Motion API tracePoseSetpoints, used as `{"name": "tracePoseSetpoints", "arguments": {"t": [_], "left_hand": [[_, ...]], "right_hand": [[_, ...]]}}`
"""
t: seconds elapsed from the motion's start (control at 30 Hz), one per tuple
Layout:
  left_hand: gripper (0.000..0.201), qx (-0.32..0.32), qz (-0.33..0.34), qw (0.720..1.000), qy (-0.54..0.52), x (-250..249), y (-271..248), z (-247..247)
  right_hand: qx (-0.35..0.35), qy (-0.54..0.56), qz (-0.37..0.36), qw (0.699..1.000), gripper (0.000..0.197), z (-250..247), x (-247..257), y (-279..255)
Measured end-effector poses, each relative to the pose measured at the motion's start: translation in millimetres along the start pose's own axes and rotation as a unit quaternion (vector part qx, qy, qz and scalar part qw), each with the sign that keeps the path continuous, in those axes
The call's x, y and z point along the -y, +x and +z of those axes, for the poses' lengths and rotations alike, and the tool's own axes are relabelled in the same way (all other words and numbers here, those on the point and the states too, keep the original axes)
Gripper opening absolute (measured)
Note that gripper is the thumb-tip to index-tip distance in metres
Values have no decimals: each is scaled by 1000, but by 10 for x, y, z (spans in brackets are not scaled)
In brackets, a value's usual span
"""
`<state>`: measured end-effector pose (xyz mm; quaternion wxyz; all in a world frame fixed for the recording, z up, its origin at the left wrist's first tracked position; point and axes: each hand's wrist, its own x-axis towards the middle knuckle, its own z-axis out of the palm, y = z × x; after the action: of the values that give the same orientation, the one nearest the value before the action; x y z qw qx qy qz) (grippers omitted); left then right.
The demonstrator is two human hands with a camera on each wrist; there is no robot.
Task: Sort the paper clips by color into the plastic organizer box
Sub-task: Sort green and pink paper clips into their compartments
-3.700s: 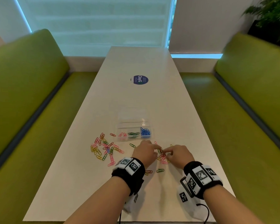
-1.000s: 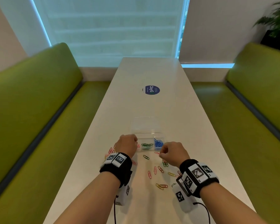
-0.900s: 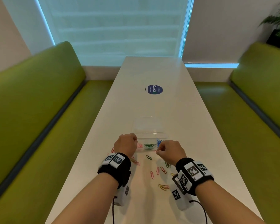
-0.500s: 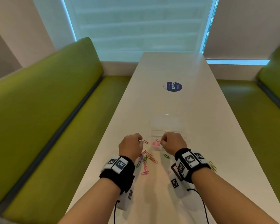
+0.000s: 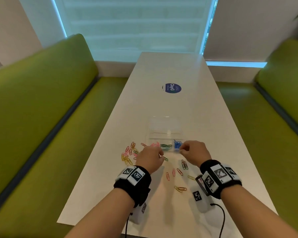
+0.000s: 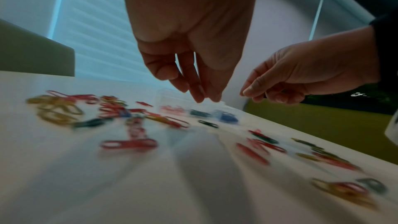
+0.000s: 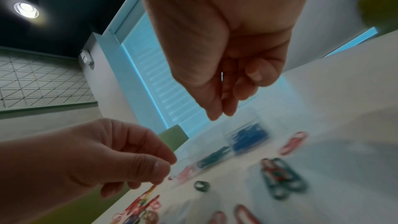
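Observation:
The clear plastic organizer box (image 5: 164,134) stands mid-table with pink clips (image 5: 153,144), green clips (image 5: 165,146) and blue clips (image 5: 177,144) in three front compartments. My left hand (image 5: 150,158) hovers just before the pink and green compartments, fingertips (image 6: 202,97) drawn together; a tiny red bit (image 7: 170,178) shows under them, too blurred to tell if held. A green clip (image 5: 165,158) lies on the table beside that hand. My right hand (image 5: 193,152) hovers before the blue compartment, thumb and forefinger tips (image 7: 217,114) touching, nothing visible between them.
Loose pink, yellow and green clips (image 5: 129,154) are heaped left of the box. More clips (image 5: 178,170) lie scattered between my wrists, and a yellow-orange pair (image 5: 180,188) lies nearer me. Green benches (image 5: 41,109) flank the white table (image 5: 170,103).
My head has turned, so the view shifted. Both hands stay close in front of the box; the right hand now sits before the blue compartment and no longer covers it.

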<state>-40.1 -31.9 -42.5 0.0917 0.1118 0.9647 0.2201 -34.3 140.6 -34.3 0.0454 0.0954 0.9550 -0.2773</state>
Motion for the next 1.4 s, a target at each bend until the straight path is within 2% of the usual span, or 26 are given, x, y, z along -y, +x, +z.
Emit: {"name": "tracePoseSetpoints", "arguments": {"t": [0.2,0.47,0.67,0.9,1.07,1.4], "left_hand": [[28,60,23,997,37,-217,-82,235],[31,72,-28,993,93,-346,-81,383],[34,81,-59,992,77,-342,-67,423],[24,75,-24,994,76,-350,-78,379],[19,45,11,998,50,-353,-60,266],[26,-12,24,999,20,-260,-78,154]], "right_hand": [[-9,0,35,999,13,-72,-361,-243],[-2,1,68,998,15,-136,-668,-457],[4,-9,71,997,17,-151,-698,-494],[21,-34,74,996,19,-127,-598,-396],[27,-48,73,996,22,-107,-461,-261],[69,-116,51,990,26,-81,-292,-49]]}}
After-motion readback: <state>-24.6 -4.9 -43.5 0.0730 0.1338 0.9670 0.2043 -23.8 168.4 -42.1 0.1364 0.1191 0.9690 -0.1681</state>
